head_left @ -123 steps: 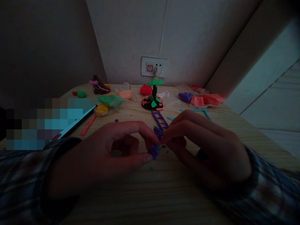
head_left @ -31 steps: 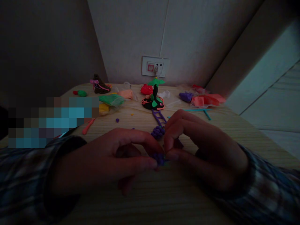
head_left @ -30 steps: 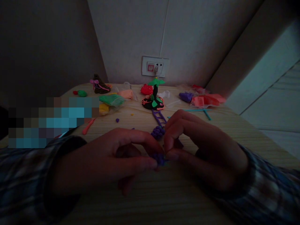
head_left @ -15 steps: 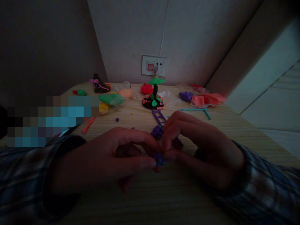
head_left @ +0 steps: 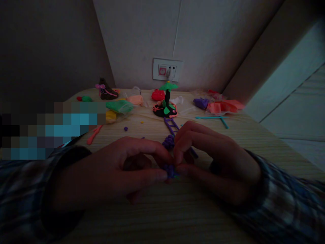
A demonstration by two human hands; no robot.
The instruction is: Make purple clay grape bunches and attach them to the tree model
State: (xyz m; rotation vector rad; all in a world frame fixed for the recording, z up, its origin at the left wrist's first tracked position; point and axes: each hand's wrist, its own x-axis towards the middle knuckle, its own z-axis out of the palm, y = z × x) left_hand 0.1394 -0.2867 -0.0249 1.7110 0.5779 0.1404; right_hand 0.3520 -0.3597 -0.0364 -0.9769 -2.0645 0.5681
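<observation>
Low over the table, my left hand [head_left: 119, 173] pinches a small purple clay grape bunch [head_left: 169, 170] between thumb and forefinger. My right hand [head_left: 215, 159] is closed at the bunch's right end, where a bit of green shows beside its thumb and fingertips; part of the bunch is hidden there. A second clay grape bunch [head_left: 168, 142] lies just beyond the hands. Behind it a purple clay ladder [head_left: 168, 124] leads to a black clay base [head_left: 158, 112] with a green-topped clay tree [head_left: 168, 96].
Bags of green [head_left: 120, 106], purple [head_left: 201, 103] and red-orange clay [head_left: 220, 107] lie along the back of the wooden table [head_left: 157, 220]. Turquoise modelling tools [head_left: 210, 117] rest at right. A brown clay boot-like piece [head_left: 108, 91] stands at left, near a blurred-out screen [head_left: 73, 125].
Both hands have come lower and nearer to me with the grape bunch since the earliest frame. In the last second they stay pinched on it, shifting only slightly left.
</observation>
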